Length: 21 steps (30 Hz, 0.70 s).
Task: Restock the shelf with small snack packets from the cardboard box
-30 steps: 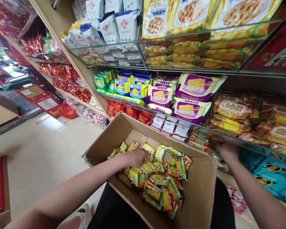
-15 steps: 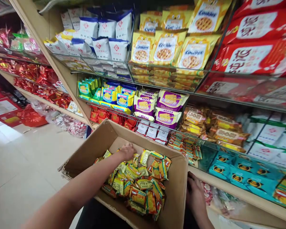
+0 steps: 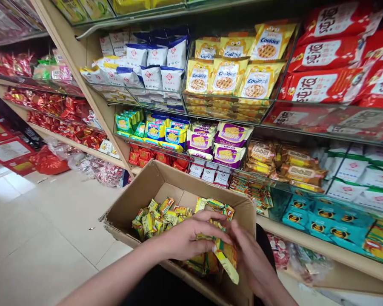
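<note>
An open cardboard box [image 3: 130, 195] tilts in front of me. Small yellow and orange wrapped snack packets [image 3: 150, 223] lie in a heap inside it. Over the right part of the heap, my left hand [image 3: 194, 233] curls its fingers and thumb around a few packets. My right hand [image 3: 253, 265] faces it, cupped against the same packets from the right, its fingertips partly hidden. One yellow packet [image 3: 226, 265] pokes out below, between the two hands.
Ahead stands a shelf unit with glass-fronted bins of yellow cookie bags [image 3: 225, 76], red bags [image 3: 325, 87], soda biscuits [image 3: 228, 155] and teal packs [image 3: 325, 231]. A red plastic bag [image 3: 51, 161] lies on the tiled floor [image 3: 51, 225] at left.
My left hand has come from the far side of the box to its right part. My right hand has left the box's outer right side and moved inside to the packets. The view has shifted slightly.
</note>
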Motion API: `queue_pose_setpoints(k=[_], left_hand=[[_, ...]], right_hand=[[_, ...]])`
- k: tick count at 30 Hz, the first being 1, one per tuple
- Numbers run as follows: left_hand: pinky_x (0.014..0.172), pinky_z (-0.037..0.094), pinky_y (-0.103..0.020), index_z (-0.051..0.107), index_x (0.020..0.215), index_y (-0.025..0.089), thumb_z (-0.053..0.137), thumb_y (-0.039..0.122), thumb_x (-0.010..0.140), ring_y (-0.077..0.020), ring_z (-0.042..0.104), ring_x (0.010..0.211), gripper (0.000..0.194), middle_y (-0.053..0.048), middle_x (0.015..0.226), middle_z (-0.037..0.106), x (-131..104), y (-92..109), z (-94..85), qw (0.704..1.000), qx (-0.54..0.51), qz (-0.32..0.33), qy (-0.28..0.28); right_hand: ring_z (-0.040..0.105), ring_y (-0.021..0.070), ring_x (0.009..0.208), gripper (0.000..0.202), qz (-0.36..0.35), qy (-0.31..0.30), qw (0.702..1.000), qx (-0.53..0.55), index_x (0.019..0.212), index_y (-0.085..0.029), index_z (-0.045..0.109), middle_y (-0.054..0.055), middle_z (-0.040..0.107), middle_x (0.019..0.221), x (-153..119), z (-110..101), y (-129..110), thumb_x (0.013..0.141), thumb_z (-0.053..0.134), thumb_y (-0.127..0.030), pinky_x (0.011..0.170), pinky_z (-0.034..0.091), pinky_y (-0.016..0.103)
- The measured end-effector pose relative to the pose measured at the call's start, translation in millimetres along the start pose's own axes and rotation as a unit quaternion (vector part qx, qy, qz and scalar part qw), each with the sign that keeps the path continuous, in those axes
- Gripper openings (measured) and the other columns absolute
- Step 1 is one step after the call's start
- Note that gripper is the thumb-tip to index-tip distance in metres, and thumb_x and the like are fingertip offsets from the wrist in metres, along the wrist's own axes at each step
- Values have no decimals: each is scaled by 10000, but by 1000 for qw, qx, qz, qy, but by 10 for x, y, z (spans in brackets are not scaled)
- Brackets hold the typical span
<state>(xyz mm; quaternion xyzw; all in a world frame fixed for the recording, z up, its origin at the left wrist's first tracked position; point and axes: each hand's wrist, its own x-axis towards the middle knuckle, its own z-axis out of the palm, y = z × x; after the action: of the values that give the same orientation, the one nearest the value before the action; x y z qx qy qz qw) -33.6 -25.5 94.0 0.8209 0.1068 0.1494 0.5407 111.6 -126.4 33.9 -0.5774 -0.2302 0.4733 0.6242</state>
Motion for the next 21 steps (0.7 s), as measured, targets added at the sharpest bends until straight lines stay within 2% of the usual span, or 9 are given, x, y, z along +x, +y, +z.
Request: queue_pose_setpoints(k=[2,4,6,7,9,10,14,17,21], left_hand=[[1033,270,-366,641,1070,262,528,239,823,-230,382,1230,273,-51,1347,413,-36,-52,144,998,-28,-17,57],[979,342,-368,574,1153,259,507,333,838,-225,440,1164,330,-70,1314,438,-58,-158,292,980,-110,-58,154],[793,464,-336,494,1205,226,452,477,839,-215,535,992,446,-100,1184,525,-62,-258,433,941,-230,-109,225],[672,483,-299,471,1201,207,435,541,823,-202,566,879,506,-100,1083,569,-57,-293,495,921,-279,-133,238],[500,427,-234,474,1134,183,425,616,787,-156,554,657,556,-59,860,601,-37,-325,587,897,-317,-176,254],[476,402,-222,491,1082,182,432,623,779,-136,526,590,538,-29,773,588,-24,-325,613,893,-303,-193,270],[655,437,-263,574,834,180,388,595,816,-167,535,703,455,-16,734,582,14,-271,606,897,-184,-190,355],[764,418,-291,612,782,166,333,611,827,-208,548,800,527,-39,770,617,17,-248,560,903,-138,-180,364],[728,412,-292,650,769,156,320,643,811,-221,557,783,589,-52,747,631,8,-292,555,903,-119,-196,363]], right_hand=[[558,153,583,410,40,-31,998,26,857,-159,627,41,629,728,50,85,-31,656,651,-515,503,440,246],[546,138,611,381,12,-15,999,30,855,-178,589,13,613,746,87,107,-34,676,639,-511,523,432,225],[527,123,606,352,-45,25,999,8,851,-196,543,-14,586,728,100,102,-16,704,618,-507,526,423,212],[517,119,589,345,-66,37,997,-11,844,-203,521,-26,568,703,99,99,0,709,615,-506,514,417,208],[494,117,547,349,-83,35,995,-50,825,-209,488,-37,535,656,89,98,42,710,606,-517,466,393,205],[480,117,531,354,-88,30,993,-69,804,-208,480,-38,520,640,83,99,65,712,593,-531,448,377,206],[404,106,535,390,-134,58,978,-149,646,-195,437,-38,427,586,68,91,141,765,492,-563,483,342,209],[360,103,521,423,-157,96,960,-209,584,-197,392,-42,367,547,65,63,160,784,452,-565,476,304,212],[380,112,539,429,-159,110,958,-213,603,-194,428,-30,409,565,51,24,190,799,415,-575,488,325,216]])
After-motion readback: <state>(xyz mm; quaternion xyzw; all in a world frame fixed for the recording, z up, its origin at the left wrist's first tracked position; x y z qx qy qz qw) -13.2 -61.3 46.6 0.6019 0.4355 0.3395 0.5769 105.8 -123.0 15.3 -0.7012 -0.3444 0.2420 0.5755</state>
